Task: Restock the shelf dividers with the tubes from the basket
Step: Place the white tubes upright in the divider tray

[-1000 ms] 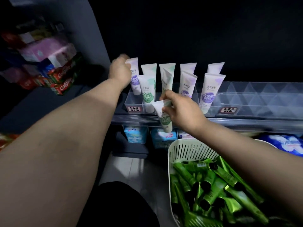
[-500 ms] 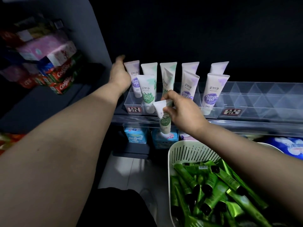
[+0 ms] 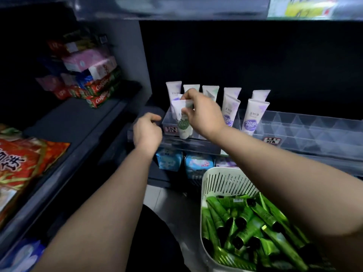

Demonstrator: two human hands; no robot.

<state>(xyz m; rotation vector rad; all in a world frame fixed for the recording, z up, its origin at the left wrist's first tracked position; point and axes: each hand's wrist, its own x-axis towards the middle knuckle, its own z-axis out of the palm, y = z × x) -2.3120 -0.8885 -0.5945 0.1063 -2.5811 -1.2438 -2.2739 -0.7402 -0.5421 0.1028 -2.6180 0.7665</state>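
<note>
Now — right hand (image 3: 204,114) pinches white tube (image 3: 182,126) | left hand (image 3: 147,132) loosely curled

Dark shelves (image 3: 78,118); pale tiled floor (image 3: 163,199)

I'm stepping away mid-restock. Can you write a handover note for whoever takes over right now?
Left hand: loosely curled, holds nothing, beside the clear plastic shelf divider's left front corner.
Right hand: pinches a white tube with a green label, upright at the divider's front left.
Done: white tubes with purple labels stand in the divider's left part.
Left: its right compartments look unfilled; the white slotted plastic basket holds many green tubes with black caps.
</note>
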